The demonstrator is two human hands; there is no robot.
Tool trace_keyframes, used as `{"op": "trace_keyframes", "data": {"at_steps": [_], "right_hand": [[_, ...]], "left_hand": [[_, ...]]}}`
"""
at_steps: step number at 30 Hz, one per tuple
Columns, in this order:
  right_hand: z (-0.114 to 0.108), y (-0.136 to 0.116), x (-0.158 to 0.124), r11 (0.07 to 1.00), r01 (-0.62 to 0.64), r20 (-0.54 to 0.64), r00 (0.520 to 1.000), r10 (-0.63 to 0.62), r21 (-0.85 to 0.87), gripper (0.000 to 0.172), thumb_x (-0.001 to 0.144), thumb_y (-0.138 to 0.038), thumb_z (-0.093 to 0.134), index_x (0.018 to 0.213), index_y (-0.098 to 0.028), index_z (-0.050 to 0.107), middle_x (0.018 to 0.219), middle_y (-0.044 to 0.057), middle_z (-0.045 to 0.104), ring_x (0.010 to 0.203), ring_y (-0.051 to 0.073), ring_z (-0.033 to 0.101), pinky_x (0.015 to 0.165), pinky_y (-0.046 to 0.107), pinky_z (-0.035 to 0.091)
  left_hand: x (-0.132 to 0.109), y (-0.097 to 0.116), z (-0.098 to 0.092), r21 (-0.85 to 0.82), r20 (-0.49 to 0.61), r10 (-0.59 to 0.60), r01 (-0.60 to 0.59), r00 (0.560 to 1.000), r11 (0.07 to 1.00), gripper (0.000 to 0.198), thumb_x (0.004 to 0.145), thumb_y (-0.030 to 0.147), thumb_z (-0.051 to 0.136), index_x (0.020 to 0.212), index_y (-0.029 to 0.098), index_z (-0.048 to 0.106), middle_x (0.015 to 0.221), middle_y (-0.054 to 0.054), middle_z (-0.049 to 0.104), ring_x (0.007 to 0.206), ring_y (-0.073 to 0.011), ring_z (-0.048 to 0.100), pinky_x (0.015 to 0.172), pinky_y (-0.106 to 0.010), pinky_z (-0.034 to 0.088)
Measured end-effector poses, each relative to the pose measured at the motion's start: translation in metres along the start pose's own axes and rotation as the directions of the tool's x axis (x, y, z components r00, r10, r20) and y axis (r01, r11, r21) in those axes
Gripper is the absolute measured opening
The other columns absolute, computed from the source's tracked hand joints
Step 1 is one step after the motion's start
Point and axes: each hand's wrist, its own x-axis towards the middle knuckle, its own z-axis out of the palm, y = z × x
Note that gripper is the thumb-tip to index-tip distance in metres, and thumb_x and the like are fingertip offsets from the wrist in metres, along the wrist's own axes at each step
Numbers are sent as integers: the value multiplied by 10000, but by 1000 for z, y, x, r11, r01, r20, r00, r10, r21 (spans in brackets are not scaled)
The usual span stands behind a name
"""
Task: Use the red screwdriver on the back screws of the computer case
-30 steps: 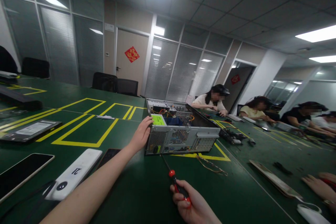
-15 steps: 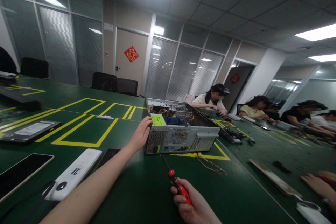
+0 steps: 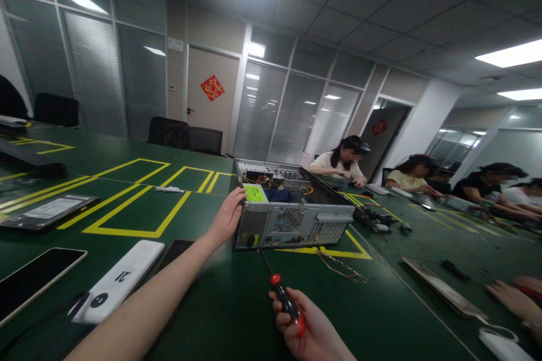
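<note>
An open desktop computer case (image 3: 292,220) lies on its side on the green table (image 3: 237,304), its rear panel facing me. My left hand (image 3: 226,220) grips the case's near left corner, fingers curled over the top edge beside a green label (image 3: 255,193). My right hand (image 3: 307,330) is closed round the red and black handle of a screwdriver (image 3: 283,299). The screwdriver's thin shaft points at the lower left of the rear panel, its tip close to or touching it.
A white device marked 21 (image 3: 118,281), a dark phone (image 3: 36,275) and a tablet (image 3: 48,210) lie at left. Spectacles (image 3: 339,268) rest right of the screwdriver. A flat metal strip (image 3: 442,292) and another person's hand (image 3: 514,299) are at right. Several people sit at the far side.
My right hand and the screwdriver have shifted slightly left and toward the case. My left hand stays on the case corner.
</note>
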Motion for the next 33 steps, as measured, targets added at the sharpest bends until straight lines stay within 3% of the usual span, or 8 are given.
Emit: {"op": "trace_keyframes", "data": {"at_steps": [7, 12, 17, 25, 33], "right_hand": [[-3, -4, 2, 993, 4, 21, 1000, -6, 115, 250, 864, -280, 432, 945, -60, 520, 630, 10, 488, 436, 23, 370, 319, 72, 244], [-3, -4, 1, 979, 5, 19, 1000, -9, 204, 255, 869, -351, 444, 829, -103, 488, 642, -7, 468, 405, 0, 346, 302, 63, 226], [-6, -6, 3, 980, -80, 55, 996, 71, 181, 210, 849, -295, 501, 803, -90, 490, 572, -50, 402, 391, -9, 346, 323, 54, 255], [-8, -4, 6, 988, -55, 36, 998, 50, 144, 260, 870, -316, 461, 865, -61, 511, 690, 49, 532, 435, 3, 379, 321, 55, 262], [-2, -2, 2, 996, -13, -19, 1000, 15, 91, 324, 872, -332, 454, 1009, -43, 509, 647, 31, 519, 464, 34, 427, 342, 72, 310]], "left_hand": [[0, 1, 0, -3, 1, -14, 14, 1000, 1000, 336, 936, 304, 268, 1201, 204, 448, 1329, -96, 436, 1311, -204, 324, 1095, -454, 268], [0, 0, 0, -3, 3, -16, 16, 1000, 1000, 325, 935, 292, 277, 1197, 200, 445, 1332, -97, 434, 1310, -207, 324, 1097, -452, 265], [0, -1, 1, -3, 10, -16, 16, 1000, 1000, 327, 936, 286, 271, 1202, 198, 441, 1338, -96, 427, 1320, -202, 308, 1099, -448, 263], [0, -3, 2, 2, 1, -1, 1, 1000, 1000, 335, 937, 298, 266, 1201, 195, 446, 1327, -97, 435, 1310, -199, 322, 1098, -442, 265], [0, -3, 2, 4, 1, -8, 8, 1000, 1000, 326, 935, 286, 277, 1199, 196, 446, 1330, -98, 436, 1314, -203, 317, 1098, -449, 263]]}}
